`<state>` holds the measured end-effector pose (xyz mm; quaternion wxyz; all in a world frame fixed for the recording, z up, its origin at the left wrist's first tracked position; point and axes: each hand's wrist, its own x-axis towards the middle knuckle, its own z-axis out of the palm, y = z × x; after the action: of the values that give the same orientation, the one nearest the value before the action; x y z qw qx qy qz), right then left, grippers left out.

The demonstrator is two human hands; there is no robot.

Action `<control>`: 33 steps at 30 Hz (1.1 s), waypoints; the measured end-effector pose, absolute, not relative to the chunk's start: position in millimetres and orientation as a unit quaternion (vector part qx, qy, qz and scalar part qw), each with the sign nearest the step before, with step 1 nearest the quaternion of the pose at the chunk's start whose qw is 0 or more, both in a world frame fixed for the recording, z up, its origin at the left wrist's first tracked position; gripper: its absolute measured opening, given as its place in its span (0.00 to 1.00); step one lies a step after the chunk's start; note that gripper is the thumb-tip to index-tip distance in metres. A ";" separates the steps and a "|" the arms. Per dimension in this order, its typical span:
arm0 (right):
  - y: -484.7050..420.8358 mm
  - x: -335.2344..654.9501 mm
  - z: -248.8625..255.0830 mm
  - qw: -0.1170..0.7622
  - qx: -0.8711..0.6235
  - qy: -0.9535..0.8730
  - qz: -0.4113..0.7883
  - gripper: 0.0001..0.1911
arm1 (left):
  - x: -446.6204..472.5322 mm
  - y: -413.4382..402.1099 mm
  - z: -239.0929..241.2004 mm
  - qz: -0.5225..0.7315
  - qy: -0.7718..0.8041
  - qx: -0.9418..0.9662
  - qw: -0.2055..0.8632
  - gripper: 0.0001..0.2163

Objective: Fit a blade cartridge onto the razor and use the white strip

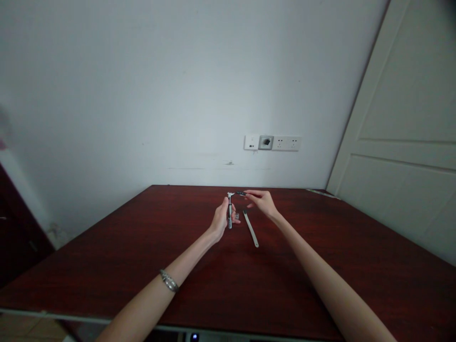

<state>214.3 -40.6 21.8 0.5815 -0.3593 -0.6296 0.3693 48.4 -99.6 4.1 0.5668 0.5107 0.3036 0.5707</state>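
My left hand [220,219] is closed around the handle of a slim razor [230,213], held upright with its silver head at the top. A small pale, see-through piece [237,216] shows by the left fingers; its kind is unclear. My right hand [261,202] pinches a small, flat dark piece [241,193] between thumb and fingertips, close to the right side of the razor's head. Whether the two touch is too small to tell. Between and below the hands, a thin brush [251,230] with a pale handle and dark tip lies on the table.
The dark red wooden table [124,247] reaches back to a white wall. Wall sockets [287,143] sit above its far edge. A pale panelled door [406,156] stands at the right, and a thin flat strip [323,194] lies along the table's far right edge.
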 end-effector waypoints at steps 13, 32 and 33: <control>-41.2 214.7 19.7 0.570 -0.357 -0.641 0.370 0.18 | 50.4 -103.7 3.2 0.593 0.358 0.573 0.439 0.21; -45.4 209.2 22.9 0.569 -0.346 -0.641 0.382 0.19 | 49.9 -97.6 1.5 0.591 0.309 0.468 0.580 0.20; -45.4 209.4 23.1 0.570 -0.345 -0.640 0.382 0.19 | 49.2 -97.1 1.5 0.591 0.302 0.466 0.585 0.17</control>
<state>209.4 -45.4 23.1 0.5703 -0.3454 -0.6396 0.3825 49.2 -97.1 1.5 0.5854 0.4656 0.3018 0.5912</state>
